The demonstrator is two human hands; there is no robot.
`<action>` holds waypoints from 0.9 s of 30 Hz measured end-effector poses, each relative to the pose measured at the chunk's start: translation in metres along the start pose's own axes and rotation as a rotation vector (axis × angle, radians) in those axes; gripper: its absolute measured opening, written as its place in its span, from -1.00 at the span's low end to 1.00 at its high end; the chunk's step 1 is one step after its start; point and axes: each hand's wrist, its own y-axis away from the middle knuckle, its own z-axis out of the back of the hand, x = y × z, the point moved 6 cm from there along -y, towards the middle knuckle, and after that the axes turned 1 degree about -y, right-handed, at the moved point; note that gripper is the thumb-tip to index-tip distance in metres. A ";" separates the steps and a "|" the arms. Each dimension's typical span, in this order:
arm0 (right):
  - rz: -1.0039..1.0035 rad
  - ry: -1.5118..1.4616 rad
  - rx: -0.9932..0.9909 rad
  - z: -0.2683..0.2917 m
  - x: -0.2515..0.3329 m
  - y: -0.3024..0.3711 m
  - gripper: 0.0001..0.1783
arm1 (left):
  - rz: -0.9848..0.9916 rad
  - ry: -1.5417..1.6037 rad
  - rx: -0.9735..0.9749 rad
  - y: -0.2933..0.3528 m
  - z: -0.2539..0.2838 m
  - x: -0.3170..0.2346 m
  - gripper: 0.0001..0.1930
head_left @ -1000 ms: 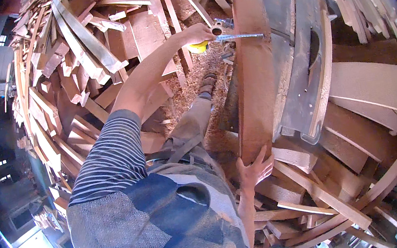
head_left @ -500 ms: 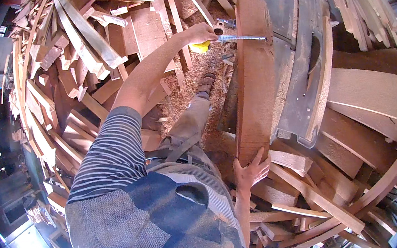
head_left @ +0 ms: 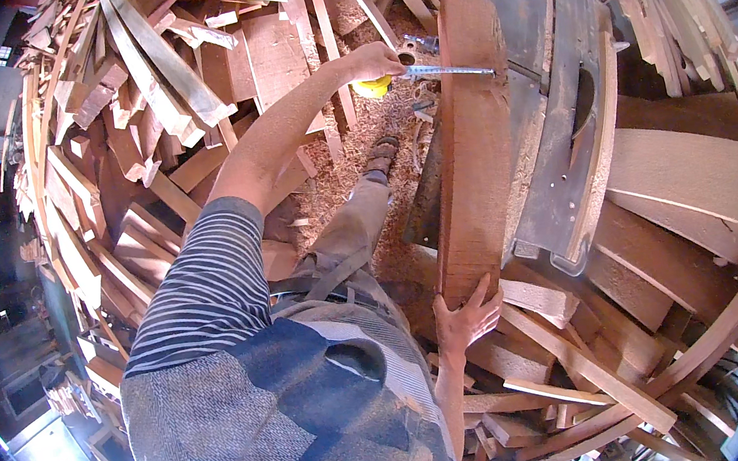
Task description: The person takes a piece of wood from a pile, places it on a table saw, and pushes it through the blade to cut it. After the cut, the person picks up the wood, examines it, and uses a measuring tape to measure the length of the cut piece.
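Note:
A thick reddish-brown wooden plank (head_left: 475, 153) lies lengthwise ahead of me, partly over a grey metal machine table. Up near its far part, my left hand (head_left: 374, 62) is closed around a yellow tape measure (head_left: 373, 89). From it a pale blade (head_left: 451, 69) runs rightward across the plank's top face, its tip near the right edge. At the plank's near end, my right hand (head_left: 467, 320) grips the end, fingers on the top face and thumb at the left corner.
The metal table (head_left: 544, 117), with an oval slot, stands right of the plank. Offcuts and long strips (head_left: 160, 63) are heaped at the left and far side. Wide boards (head_left: 694, 177) lie on the right. Sawdust and shavings (head_left: 336, 188) cover the floor around my foot.

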 end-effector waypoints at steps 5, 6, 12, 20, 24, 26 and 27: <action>0.013 0.026 -0.020 -0.003 -0.003 0.000 0.25 | -0.002 0.006 -0.007 0.005 0.002 -0.006 -0.66; 0.012 0.028 -0.020 -0.003 -0.003 0.000 0.24 | 0.000 0.017 -0.007 0.005 0.002 -0.006 -0.66; 0.015 0.022 -0.025 -0.003 -0.003 0.000 0.25 | 0.004 0.023 -0.015 0.000 -0.001 0.002 -0.64; -0.014 0.009 0.018 -0.002 -0.002 -0.001 0.21 | -0.008 -0.057 -0.024 -0.004 -0.002 0.005 -0.63; -0.027 -0.008 0.028 0.003 0.003 -0.002 0.19 | -0.034 0.024 -0.006 0.000 -0.001 0.000 -0.62; -0.016 -0.026 0.023 0.005 0.004 -0.002 0.19 | -0.054 0.068 -0.006 -0.004 -0.001 0.002 -0.61; -0.010 -0.015 0.011 0.005 0.003 -0.002 0.21 | -0.071 0.051 -0.023 -0.003 -0.001 -0.003 -0.62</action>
